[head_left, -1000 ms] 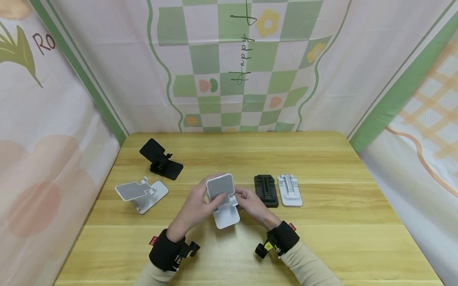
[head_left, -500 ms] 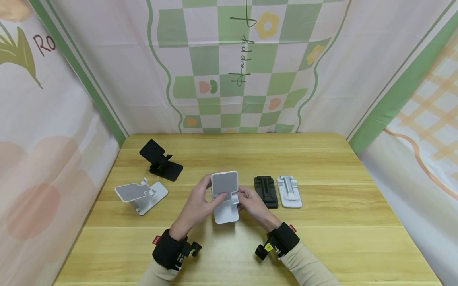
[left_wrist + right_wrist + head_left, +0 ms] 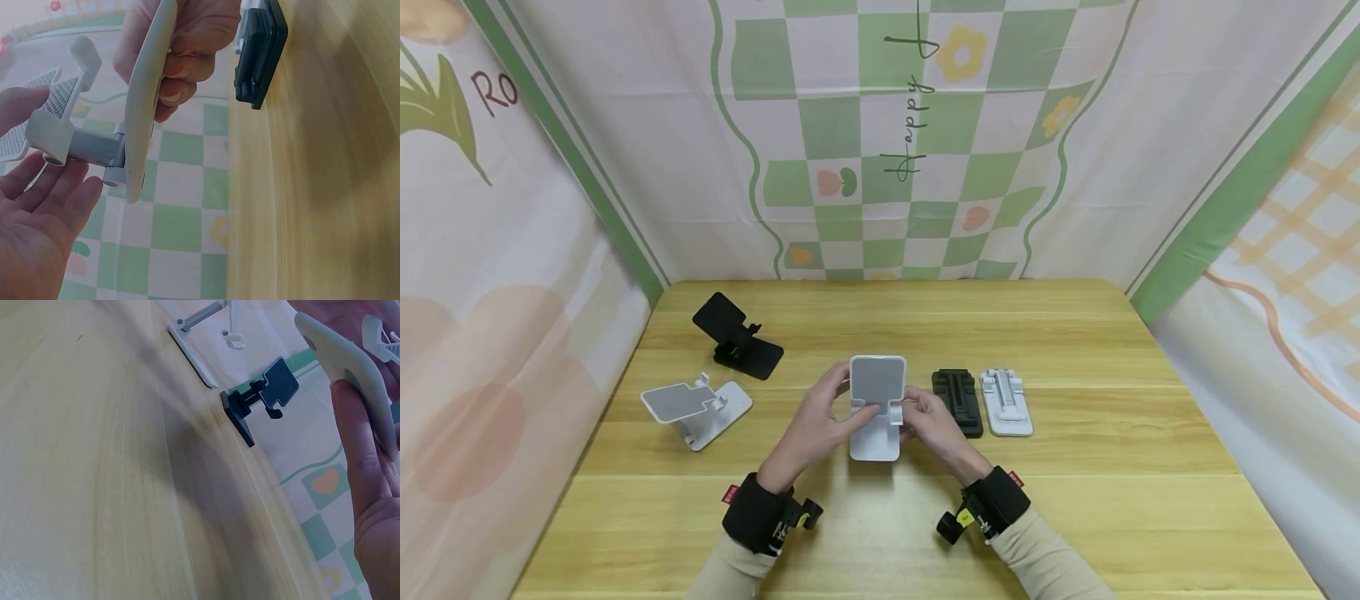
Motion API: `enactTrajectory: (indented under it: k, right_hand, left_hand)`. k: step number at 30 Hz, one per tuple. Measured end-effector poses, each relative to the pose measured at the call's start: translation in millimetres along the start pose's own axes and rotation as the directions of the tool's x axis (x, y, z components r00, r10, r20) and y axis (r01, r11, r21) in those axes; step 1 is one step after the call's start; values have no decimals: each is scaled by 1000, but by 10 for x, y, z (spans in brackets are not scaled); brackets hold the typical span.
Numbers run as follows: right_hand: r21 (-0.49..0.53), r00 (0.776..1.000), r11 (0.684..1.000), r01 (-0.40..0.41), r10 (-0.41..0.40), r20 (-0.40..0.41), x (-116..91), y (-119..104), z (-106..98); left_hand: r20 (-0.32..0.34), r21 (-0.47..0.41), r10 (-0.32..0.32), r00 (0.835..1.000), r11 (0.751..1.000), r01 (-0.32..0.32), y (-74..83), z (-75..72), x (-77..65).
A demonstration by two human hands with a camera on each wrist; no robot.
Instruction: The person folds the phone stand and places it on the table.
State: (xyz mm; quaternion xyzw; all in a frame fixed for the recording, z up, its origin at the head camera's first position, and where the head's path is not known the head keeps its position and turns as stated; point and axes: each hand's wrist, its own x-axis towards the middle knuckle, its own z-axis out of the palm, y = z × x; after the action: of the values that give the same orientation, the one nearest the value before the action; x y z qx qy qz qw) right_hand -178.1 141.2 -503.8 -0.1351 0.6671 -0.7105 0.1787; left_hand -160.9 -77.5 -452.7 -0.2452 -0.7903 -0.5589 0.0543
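A white folding phone stand (image 3: 878, 379) with a grey pad is held unfolded above the table. My left hand (image 3: 814, 427) pinches its upper plate, thumb across the front and fingers behind. In the left wrist view that hand's fingers (image 3: 78, 190) lie under the hinge of the metal arm (image 3: 94, 147). My right hand (image 3: 936, 427) grips the flat base (image 3: 147, 103) by its edge, fingers curled against it. The right wrist view shows a finger (image 3: 353, 434) of the right hand along the base's underside.
To the left stand an unfolded white phone stand (image 3: 715, 417) and an unfolded black one (image 3: 752, 357). Right of the hands lie a folded black stand (image 3: 957, 402) and a folded white one (image 3: 1007, 402). Patterned cloth (image 3: 883, 192) hangs behind the wooden table (image 3: 1075, 517).
The held phone stand has turned upright in the head view and shifted slightly right and away from me. My left hand has moved a little right with it; the right hand has barely moved.
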Motion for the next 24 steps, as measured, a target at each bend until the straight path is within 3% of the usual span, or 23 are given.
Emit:
enactTrajectory:
  k: [8, 17, 24]
  right_hand:
    - [32, 1000, 999, -13, 14, -18, -2, -8, -8]
    - [104, 1000, 994, -20, 18, 24, -2, 17, -27]
    - [106, 999, 994, -32, 28, 36, -1, 32, -52]
  left_hand:
    - [38, 35, -7, 999, 999, 5, -19, -8, 31]
    - [73, 31, -23, 997, 999, 21, -40, -27, 67]
    - [61, 34, -25, 998, 999, 23, -42, -23, 77]
